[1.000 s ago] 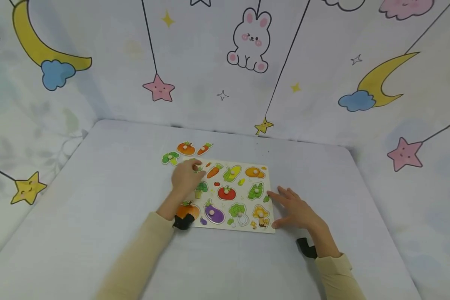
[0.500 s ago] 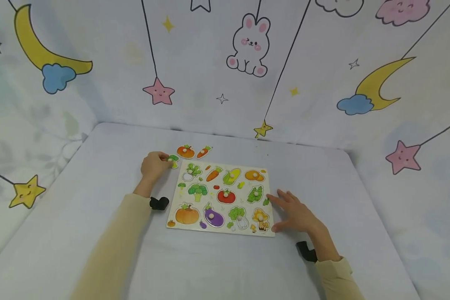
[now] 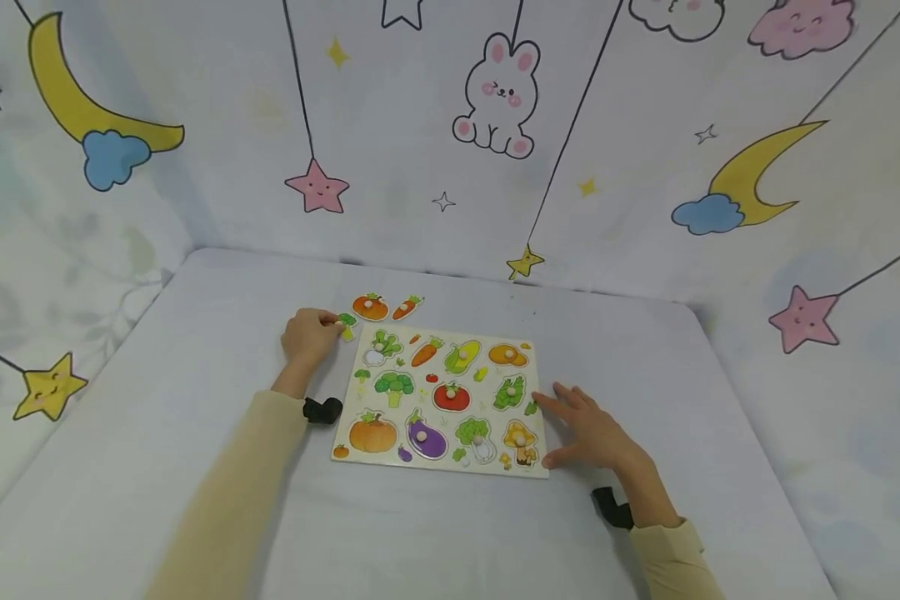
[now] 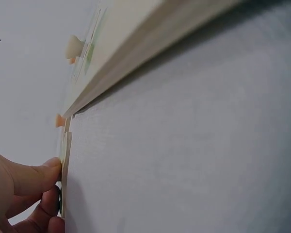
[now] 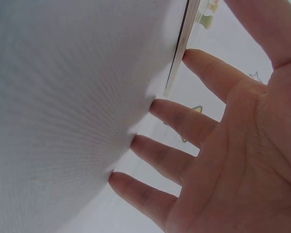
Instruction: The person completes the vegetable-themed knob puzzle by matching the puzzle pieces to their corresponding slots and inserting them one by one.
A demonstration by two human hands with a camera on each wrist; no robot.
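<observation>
Beyond the upper left corner of a vegetable puzzle board [image 3: 420, 461], my left hand [image 3: 309, 340] pinches a broccoli puzzle piece [image 3: 347, 326] that lies on the table. The left wrist view shows this piece [image 4: 65, 150] edge-on, thumb and fingers against its face. On the board, the broccoli picture [image 3: 394, 387] and pumpkin picture [image 3: 375, 433] carry no knob, while the tomato piece [image 3: 451, 397] and radish piece [image 3: 381, 348] have knobs. My right hand [image 3: 588, 429] spreads its fingers along the board's right edge; the right wrist view shows the index fingertip [image 5: 191, 54] touching that edge.
A loose pumpkin piece [image 3: 371, 307] and a carrot piece [image 3: 407, 307] lie behind the board's upper left corner. White cloth covers the table [image 3: 450, 533]. Cartoon-printed curtains [image 3: 412, 108] stand at the back and sides.
My left hand has moved left off the board, leaving the radish piece in its place, and has taken hold of the broccoli piece. The right hand has stayed at the board's edge.
</observation>
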